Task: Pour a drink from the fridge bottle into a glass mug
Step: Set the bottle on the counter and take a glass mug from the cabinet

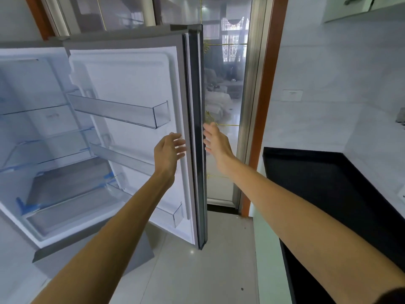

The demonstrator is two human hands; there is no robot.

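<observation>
Fridge: stood open, filling the left of the frame.
Door: stood wide at centre, 3 clear bins on its inner face.
Left hand: fingers straight and spread, holding nothing, at the door's inner edge (contact unclear).
Right hand: likewise spread and holding nothing, just right of that edge.
Counter: black, at right.

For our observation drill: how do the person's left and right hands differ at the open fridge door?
The left hand is at the white inner side of the fridge door; the right hand is at its dark outer side. The left hand's fingers point right, the right hand's left. The right hand sits slightly higher. Both are open, holding nothing.
</observation>
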